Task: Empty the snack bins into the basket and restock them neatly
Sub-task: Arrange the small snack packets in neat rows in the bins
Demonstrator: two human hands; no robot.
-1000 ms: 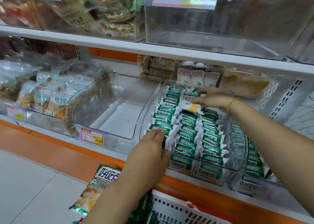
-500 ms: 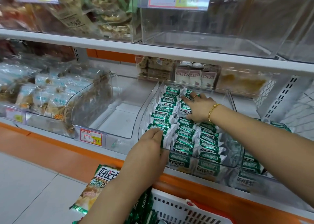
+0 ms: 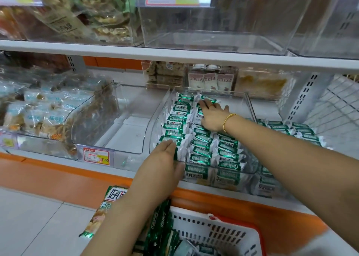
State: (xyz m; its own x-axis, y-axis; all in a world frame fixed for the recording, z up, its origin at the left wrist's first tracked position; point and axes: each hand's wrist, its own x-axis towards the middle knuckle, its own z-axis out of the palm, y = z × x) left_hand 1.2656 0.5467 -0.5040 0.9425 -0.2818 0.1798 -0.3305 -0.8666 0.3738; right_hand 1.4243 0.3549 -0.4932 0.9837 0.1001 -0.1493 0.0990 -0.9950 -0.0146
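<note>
A clear snack bin (image 3: 250,108) on the lower shelf holds neat rows of green-and-white snack packets (image 3: 202,145). My left hand (image 3: 163,164) lies flat with straight fingers against the front end of the left row, at the bin's front left corner. My right hand (image 3: 211,115), with a gold bracelet and a ring, presses flat on the packets at the back of the middle row. A white basket (image 3: 217,230) with red trim sits below, with larger green snack bags (image 3: 159,232) in and beside it.
An empty clear bin (image 3: 124,131) stands left of the filled one, with a price tag (image 3: 96,155) on its front. Further left is a bin of pale blue packets (image 3: 35,115). More green packets (image 3: 291,131) lie at the right. An upper shelf (image 3: 174,55) with clear bins overhangs.
My right hand has slid left and toward the back of the bin along the packets. The left hand has stayed at the front of the left row.
</note>
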